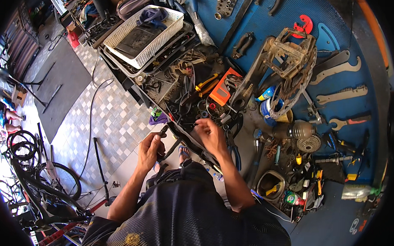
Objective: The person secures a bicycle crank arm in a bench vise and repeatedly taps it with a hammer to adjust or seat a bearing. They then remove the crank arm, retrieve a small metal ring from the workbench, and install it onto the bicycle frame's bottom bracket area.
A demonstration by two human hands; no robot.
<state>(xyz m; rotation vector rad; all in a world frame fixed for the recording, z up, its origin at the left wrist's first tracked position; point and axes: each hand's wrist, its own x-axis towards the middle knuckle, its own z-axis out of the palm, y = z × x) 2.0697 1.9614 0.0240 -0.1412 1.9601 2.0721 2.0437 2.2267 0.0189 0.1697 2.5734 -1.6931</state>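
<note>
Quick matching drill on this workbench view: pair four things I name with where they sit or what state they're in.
1. white basket
2. orange box
3. left hand
4. right hand

a. grips a small black part below the bench edge
b. reaches into the tray of small parts
c. far left of the bench, dark cloth inside
d. middle of the bench, among pliers

Pairs: 1-c, 2-d, 3-a, 4-b

This is a bicycle repair workshop. A blue tool board carries flat wrenches and pliers, and the cluttered table below it is heaped with hand tools, a sprocket cluster, a brake disc and small parts. A bicycle and loose tyres stand on the tiled floor to the left.
</note>
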